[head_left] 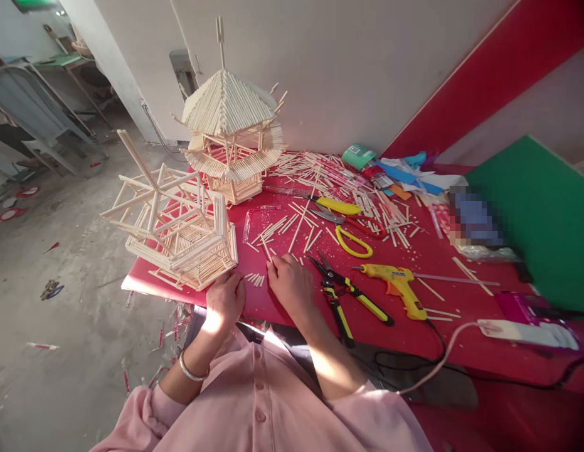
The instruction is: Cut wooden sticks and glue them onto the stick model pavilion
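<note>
My left hand [224,300] rests on the red table [414,333] with its fingers curled against the base of an unfinished stick house frame [174,229]. My right hand [292,282] lies beside it, fingers bent down over a few short wooden sticks [254,279]; whether it grips any is hidden. A finished stick pagoda [231,135] stands behind the frame. Black-and-yellow cutters [348,295] lie just right of my right hand.
Loose sticks [348,188] are scattered across the back of the table. A yellow glue gun [399,282], yellow scissors [350,242], a green board [541,213] and a white power strip [527,331] lie to the right. Concrete floor and a folding chair [32,113] are at left.
</note>
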### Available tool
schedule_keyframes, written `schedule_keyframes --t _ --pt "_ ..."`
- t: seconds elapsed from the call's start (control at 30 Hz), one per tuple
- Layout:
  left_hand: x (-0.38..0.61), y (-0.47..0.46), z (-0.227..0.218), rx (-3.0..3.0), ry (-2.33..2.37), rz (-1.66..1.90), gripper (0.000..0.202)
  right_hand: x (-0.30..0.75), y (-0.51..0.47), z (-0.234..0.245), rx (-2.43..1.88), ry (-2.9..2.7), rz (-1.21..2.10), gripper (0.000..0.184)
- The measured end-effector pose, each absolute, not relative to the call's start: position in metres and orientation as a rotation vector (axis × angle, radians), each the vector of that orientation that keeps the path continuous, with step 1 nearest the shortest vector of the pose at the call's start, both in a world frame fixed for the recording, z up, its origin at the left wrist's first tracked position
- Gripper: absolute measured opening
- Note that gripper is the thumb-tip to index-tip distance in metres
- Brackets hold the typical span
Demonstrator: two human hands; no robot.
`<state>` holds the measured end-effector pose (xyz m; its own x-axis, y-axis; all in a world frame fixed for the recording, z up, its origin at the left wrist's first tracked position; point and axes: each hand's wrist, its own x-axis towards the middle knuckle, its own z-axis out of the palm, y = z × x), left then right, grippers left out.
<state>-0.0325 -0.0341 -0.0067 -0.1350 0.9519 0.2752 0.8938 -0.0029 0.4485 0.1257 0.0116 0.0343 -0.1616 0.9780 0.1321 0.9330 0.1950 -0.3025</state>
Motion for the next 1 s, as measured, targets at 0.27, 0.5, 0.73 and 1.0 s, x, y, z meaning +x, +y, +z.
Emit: schedule_keyframes --t 0.27,0.5,0.73,1.0 --pt "-0.032 -0.030 -0.006 2.074 2.153 0.687 0.020 0.120 0.007 0.033 -1.576 -2.236 0.312 0.020" --pt "-0.033 -0.033 -0.006 2.025 2.059 0.776 0.022 0.117 -0.018 0.046 -1.481 -2.193 0.352 0.020" --pt "-0.037 -0.050 0.009 1.361 1.596 1.353 0.009 0.229 -0.023 0.055 -1.724 -1.846 -0.043 0.027" --pt "-0.019 -0.061 0.048 0.731 0.953 1.220 0.033 0.373 0.016 0.001 -2.548 -1.620 0.159 0.025"
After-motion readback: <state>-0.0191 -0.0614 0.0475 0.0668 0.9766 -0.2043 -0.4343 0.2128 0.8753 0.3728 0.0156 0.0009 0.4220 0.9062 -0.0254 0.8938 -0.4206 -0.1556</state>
